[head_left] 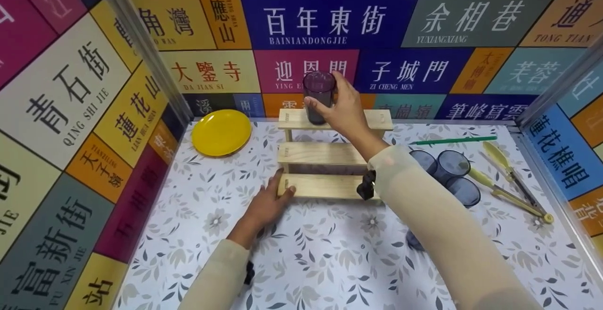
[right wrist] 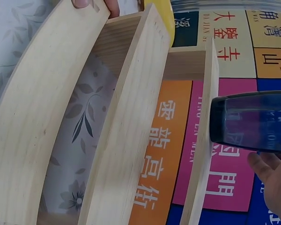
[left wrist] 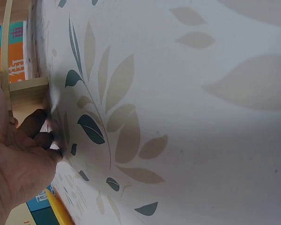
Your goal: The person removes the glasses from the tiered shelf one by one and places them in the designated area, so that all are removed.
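A three-tier wooden rack (head_left: 325,153) stands on the patterned cloth, its steps rising toward the back wall. On its top step is a dark, see-through drinking glass (head_left: 318,94), upright, which my right hand (head_left: 347,112) grips with the thumb at the front. In the right wrist view the base of the glass (right wrist: 248,121) meets the top board, and some fingers (right wrist: 267,171) show beside it. My left hand (head_left: 266,206) holds the left end of the lowest step, thumb on top. The left wrist view has its other fingers (left wrist: 35,124) curled at the rack's underside.
Several blue-grey glasses (head_left: 453,163) stand to the right, and one more (head_left: 414,240) is partly hidden by my right sleeve. Tongs (head_left: 511,178) and a green straw (head_left: 457,140) lie beyond them. A yellow plate (head_left: 221,132) lies back left. Printed walls enclose the table.
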A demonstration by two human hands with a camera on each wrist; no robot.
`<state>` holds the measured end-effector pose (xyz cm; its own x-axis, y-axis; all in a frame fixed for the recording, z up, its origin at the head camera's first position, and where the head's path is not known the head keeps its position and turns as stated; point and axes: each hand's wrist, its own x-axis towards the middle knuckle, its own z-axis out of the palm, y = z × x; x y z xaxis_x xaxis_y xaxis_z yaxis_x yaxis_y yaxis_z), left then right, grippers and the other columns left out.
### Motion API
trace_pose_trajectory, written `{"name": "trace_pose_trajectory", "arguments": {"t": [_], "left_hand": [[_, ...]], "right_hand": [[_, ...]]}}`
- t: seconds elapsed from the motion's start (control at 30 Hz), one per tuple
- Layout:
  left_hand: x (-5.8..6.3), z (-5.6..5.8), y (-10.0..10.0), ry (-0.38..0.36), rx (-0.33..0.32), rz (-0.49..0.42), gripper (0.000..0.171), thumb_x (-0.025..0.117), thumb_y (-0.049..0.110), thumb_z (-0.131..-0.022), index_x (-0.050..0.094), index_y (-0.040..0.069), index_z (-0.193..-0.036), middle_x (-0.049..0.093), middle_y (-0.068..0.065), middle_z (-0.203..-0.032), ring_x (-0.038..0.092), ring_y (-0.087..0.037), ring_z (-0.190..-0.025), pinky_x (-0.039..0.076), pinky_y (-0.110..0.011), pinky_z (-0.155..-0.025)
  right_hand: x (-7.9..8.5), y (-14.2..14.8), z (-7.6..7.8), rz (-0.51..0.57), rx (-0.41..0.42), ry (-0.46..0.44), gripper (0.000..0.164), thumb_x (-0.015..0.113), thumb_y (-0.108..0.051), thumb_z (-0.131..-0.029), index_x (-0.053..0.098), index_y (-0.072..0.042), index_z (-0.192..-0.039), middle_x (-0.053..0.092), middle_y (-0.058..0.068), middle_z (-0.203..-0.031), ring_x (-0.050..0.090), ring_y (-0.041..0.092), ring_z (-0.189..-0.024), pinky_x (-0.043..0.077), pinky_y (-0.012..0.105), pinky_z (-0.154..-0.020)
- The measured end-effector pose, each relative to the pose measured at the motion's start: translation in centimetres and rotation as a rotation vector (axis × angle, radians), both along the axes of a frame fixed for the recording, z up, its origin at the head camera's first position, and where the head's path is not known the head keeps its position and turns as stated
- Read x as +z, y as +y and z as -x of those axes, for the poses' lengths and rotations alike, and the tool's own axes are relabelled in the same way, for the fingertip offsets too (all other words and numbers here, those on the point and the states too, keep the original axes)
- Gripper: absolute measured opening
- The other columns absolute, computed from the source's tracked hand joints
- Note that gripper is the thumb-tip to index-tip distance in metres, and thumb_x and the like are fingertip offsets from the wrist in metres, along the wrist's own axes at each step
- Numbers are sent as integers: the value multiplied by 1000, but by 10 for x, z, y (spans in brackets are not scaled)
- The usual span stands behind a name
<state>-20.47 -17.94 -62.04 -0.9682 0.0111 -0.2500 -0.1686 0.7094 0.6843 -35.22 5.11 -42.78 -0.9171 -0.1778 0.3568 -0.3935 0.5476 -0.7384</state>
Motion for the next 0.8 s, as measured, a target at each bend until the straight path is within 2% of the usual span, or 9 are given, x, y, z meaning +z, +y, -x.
{"name": "trace_pose_trajectory", "arguments": {"t": [0.4, 0.67, 0.8], "left_hand": [[2, -2, 0, 29, -25, 1, 85, 43, 76, -109, 15, 38, -179, 26, -15, -184, 26, -53, -167, 31, -68, -132], [5, -2, 1, 44, -26, 9, 85, 45, 73, -110, 18, 31, -179, 28, -17, -182, 27, -56, -165, 32, -69, -131], [5, -2, 1, 28, -15, 11, 86, 45, 74, -110, 17, 33, -179, 26, -15, -183, 26, -53, -167, 31, -67, -132]], "right_hand": [[-1, -10, 5, -1, -47, -10, 99, 89, -57, -91, 43, -10, -166, 64, 17, -155, 63, 32, -144, 48, 48, -125], [1, -10, 7, 14, -48, -8, 95, 93, -53, -89, 49, -10, -161, 68, 15, -150, 66, 31, -138, 50, 46, -121], [2, -8, 6, 27, -45, -18, 93, 94, -51, -88, 51, -9, -159, 68, 15, -150, 66, 31, -138, 50, 47, -121]]}}
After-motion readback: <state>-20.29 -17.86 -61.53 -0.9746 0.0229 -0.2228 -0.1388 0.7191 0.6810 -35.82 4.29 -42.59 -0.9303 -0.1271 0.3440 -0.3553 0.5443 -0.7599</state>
